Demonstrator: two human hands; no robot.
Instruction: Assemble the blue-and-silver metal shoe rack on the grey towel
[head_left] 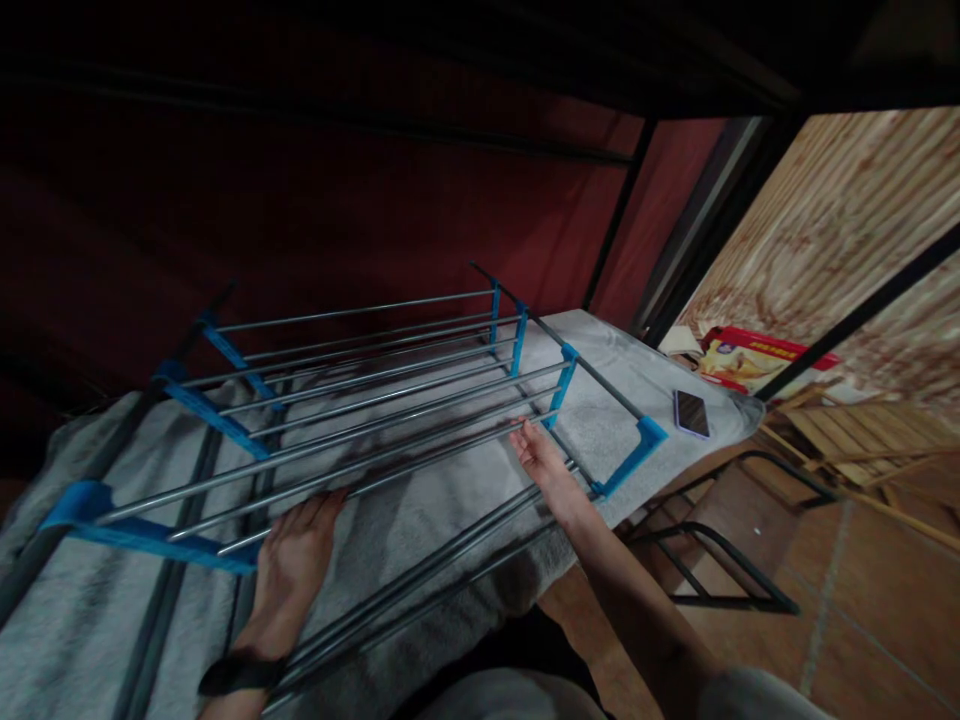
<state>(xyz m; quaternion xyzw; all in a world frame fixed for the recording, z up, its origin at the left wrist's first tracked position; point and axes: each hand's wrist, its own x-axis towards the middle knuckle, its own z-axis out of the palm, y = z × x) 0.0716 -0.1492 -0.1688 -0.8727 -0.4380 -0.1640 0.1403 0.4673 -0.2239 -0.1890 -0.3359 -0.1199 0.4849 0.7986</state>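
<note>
A bed (450, 505) carries a rack (420, 411), with a phone (691, 413) near its right edge; lettering on the box (750, 360) is unreadable. Left hand (296, 550) and right hand (541, 465) touch the rack; whether fingers clamp, I can't tell.

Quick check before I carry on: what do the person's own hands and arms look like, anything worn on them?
Both the left hand and the right hand are ungloved. A dark wristband circles the left wrist; the right wrist carries nothing visible. The right forearm is uncovered, with pale grey fabric, possibly a sleeve, at the picture's bottom edge.
</note>
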